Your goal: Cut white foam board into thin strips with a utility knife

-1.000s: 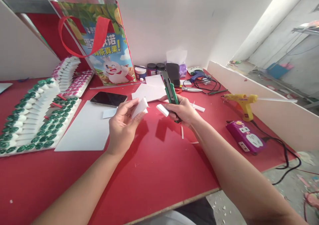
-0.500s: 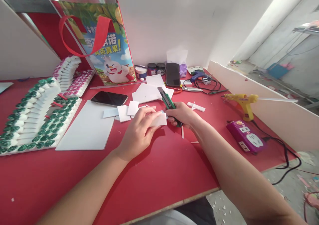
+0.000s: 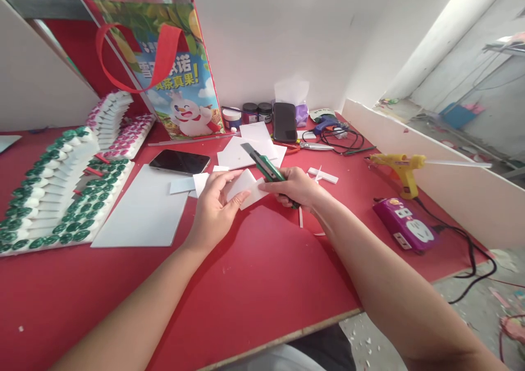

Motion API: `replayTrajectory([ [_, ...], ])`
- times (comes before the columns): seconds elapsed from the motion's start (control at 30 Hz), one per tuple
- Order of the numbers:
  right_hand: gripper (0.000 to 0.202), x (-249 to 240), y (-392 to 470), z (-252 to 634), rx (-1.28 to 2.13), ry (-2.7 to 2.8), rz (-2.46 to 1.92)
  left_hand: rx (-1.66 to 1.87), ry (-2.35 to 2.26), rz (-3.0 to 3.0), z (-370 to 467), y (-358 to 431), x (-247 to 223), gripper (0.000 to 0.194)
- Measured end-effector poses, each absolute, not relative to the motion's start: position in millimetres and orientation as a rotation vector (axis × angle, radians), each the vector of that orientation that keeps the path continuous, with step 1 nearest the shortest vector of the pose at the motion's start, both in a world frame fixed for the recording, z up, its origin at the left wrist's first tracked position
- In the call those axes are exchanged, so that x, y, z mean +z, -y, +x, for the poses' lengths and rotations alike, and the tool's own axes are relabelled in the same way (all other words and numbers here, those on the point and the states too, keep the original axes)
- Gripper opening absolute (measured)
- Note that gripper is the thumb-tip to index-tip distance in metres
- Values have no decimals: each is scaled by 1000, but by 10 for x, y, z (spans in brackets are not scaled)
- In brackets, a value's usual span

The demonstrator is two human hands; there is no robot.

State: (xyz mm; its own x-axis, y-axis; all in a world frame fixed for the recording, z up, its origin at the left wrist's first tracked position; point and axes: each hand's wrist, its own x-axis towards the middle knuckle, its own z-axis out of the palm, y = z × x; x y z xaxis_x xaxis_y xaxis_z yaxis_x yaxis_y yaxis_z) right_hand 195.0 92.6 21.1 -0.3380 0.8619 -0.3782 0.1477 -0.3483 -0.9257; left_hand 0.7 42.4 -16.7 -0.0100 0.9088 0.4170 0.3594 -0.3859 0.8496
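Observation:
My left hand (image 3: 219, 204) is closed on a small white board piece (image 3: 241, 185), pinched between thumb and fingers above the red table. In my right hand (image 3: 293, 187) lies a green utility knife (image 3: 266, 167), its blade out and pointing up and to the left. A second white piece (image 3: 255, 195) overlaps the first; my right thumb is at its edge. Just behind my left hand are more small white pieces (image 3: 199, 183) and a pale blue one (image 3: 182, 185). Thin white offcuts (image 3: 323, 175) lie right of the knife.
A large white board (image 3: 139, 212) and a phone (image 3: 179, 162) are at left, beside a green-and-white decorated model (image 3: 69, 196). Further back stand a printed bag (image 3: 164, 70) and paint jars (image 3: 250, 112). A yellow glue gun (image 3: 400, 171) and purple power strip (image 3: 405, 224) are at right.
My left hand has shifted slightly left and turned, tilting the white piece up. The second white piece now shows beside it. The knife has swung left in my right hand.

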Motion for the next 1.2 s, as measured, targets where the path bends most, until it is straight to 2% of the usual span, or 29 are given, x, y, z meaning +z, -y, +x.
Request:
replayTrajectory([
  [0.1, 28, 206, -930, 1944, 1642, 1268, -1391, 1457, -1419, 1855, 5, -412, -128, 33],
  [0.23, 23, 205, -910, 1926, 1668, 1316, -1319, 1347, -1389, 2084, 53, -376, -110, 28],
  [0.43, 20, 212, -894, 1914, 1702, 1384, -1225, 1233, -1460, 1976, 46, -386, -200, 42],
  [0.63, 26, 243, -865, 1907, 1728, 1487, -1208, 1155, -1392, 2139, -19, -435, -232, 44],
  [0.87, 19, 146, -927, 1964, 1387, 1796, -1342, 1181, -1367, 2123, -34, -503, -271, 50],
  [1.07, 23, 61, -1047, 2101, 1338, 1850, -1484, 1170, -1378, 1752, -166, -567, -308, 26],
  [1.2, 26, 83, -1032, 2097, 1396, 1827, -1455, 1192, -1340, 1591, -155, -576, -347, 23],
])
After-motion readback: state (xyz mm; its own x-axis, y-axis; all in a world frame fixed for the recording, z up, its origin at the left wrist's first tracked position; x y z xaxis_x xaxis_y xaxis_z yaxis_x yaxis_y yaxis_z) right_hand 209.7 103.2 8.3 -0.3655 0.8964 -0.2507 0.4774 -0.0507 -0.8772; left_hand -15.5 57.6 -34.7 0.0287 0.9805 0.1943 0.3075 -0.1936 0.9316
